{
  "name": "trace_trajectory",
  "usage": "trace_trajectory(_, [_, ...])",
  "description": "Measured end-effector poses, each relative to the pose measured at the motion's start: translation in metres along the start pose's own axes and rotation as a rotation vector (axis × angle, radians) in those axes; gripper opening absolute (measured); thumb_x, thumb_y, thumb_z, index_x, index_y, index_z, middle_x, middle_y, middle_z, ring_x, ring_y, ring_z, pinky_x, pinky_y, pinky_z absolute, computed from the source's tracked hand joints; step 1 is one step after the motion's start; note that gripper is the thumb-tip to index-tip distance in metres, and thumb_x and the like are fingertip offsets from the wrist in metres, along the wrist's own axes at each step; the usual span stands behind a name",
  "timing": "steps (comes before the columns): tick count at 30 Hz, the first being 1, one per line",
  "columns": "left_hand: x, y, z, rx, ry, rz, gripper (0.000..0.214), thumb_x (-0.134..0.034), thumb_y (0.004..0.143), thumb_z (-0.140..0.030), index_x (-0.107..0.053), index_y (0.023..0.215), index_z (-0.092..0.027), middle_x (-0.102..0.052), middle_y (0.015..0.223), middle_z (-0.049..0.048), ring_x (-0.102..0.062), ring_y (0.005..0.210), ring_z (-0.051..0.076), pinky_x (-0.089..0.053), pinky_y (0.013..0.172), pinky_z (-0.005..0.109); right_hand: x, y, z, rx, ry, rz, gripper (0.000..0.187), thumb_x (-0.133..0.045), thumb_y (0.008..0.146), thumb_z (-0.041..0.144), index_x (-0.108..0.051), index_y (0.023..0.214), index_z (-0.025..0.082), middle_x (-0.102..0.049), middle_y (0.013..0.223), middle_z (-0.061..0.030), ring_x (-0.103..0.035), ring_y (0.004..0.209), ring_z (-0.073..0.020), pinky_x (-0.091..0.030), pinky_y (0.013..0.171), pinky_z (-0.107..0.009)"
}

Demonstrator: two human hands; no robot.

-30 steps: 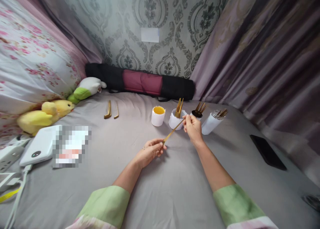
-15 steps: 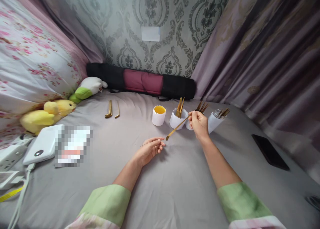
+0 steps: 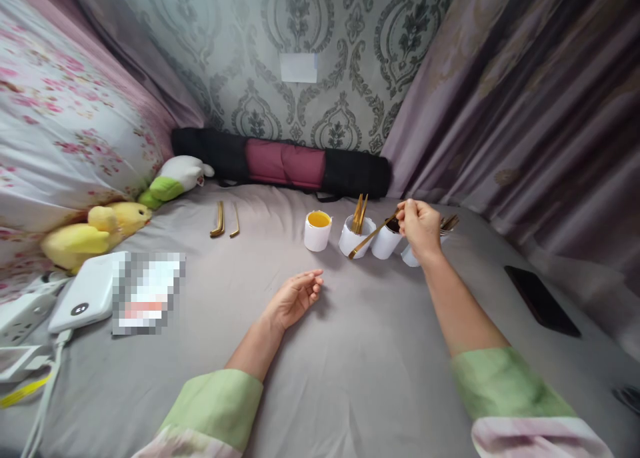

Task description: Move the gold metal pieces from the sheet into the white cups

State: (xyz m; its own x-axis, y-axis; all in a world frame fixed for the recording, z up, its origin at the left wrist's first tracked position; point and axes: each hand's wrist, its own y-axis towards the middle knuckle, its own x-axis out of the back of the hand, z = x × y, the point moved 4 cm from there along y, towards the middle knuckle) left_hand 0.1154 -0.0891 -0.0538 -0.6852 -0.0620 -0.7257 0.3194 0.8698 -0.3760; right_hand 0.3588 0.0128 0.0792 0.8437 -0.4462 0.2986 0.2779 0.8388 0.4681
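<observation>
My right hand (image 3: pixel 421 230) pinches a thin gold long-handled spoon (image 3: pixel 373 235) by its upper end. The spoon slants down to the left, its small head in front of a white cup (image 3: pixel 350 248). Several gold utensils (image 3: pixel 359 215) stand in that cup. To its right is a white cup with a dark inside (image 3: pixel 384 246), beside my fingers. A white-wrapped jar (image 3: pixel 411 257) with metal utensils (image 3: pixel 449 225) is partly hidden behind my right hand. My left hand (image 3: pixel 295 299) rests near the grey sheet, palm turned inward, fingers loosely bent and apart, with nothing in it.
A white cup with a yellow inside (image 3: pixel 317 237) stands left of the others. Gold bent-ended utensils (image 3: pixel 219 219) lie farther left, near plush toys (image 3: pixel 95 235). A white power bank (image 3: pixel 87 295) lies at left, a black phone (image 3: pixel 543 301) at right. A black-and-maroon roll (image 3: pixel 285 161) lies along the wall.
My right hand has moved right and slightly away from me, carrying the spoon. The spoon's head has left the area by my left fingertips. My left hand has shifted slightly left.
</observation>
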Motion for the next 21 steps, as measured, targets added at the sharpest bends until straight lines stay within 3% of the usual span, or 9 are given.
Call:
trace_trajectory(5, [-0.001, 0.0, -0.001, 0.003, -0.007, -0.002, 0.017, -0.056, 0.076, -0.009, -0.06, 0.093, -0.007, -0.057, 0.074, 0.0041, -0.052, 0.057, 0.006, -0.045, 0.053, 0.018, 0.01, 0.016, 0.011, 0.033, -0.017, -0.123, 0.034, -0.042, 0.083, 0.045, -0.057, 0.074, 0.015, -0.055, 0.054, 0.0007, -0.043, 0.038, -0.0064, -0.032, 0.037, -0.019])
trace_trajectory(15, [-0.002, -0.001, -0.003, 0.007, -0.007, -0.014, 0.016, -0.054, 0.078, -0.008, -0.059, 0.093, -0.007, -0.057, 0.073, 0.0038, -0.052, 0.057, 0.005, -0.045, 0.053, 0.017, 0.019, 0.044, 0.024, 0.166, -0.252, -0.19, 0.038, -0.034, 0.087, 0.04, -0.061, 0.08, 0.014, -0.062, 0.062, -0.0047, -0.057, 0.057, -0.0144, -0.043, 0.054, -0.027])
trace_trajectory(21, [0.0, 0.0, -0.002, 0.014, -0.008, -0.009, 0.016, -0.055, 0.077, -0.009, -0.059, 0.093, -0.008, -0.057, 0.074, 0.0036, -0.052, 0.057, 0.005, -0.045, 0.054, 0.017, 0.015, 0.049, 0.023, 0.231, -0.378, -0.207, 0.039, -0.032, 0.087, 0.037, -0.062, 0.08, 0.014, -0.064, 0.065, -0.0062, -0.059, 0.064, -0.0173, -0.044, 0.064, -0.031])
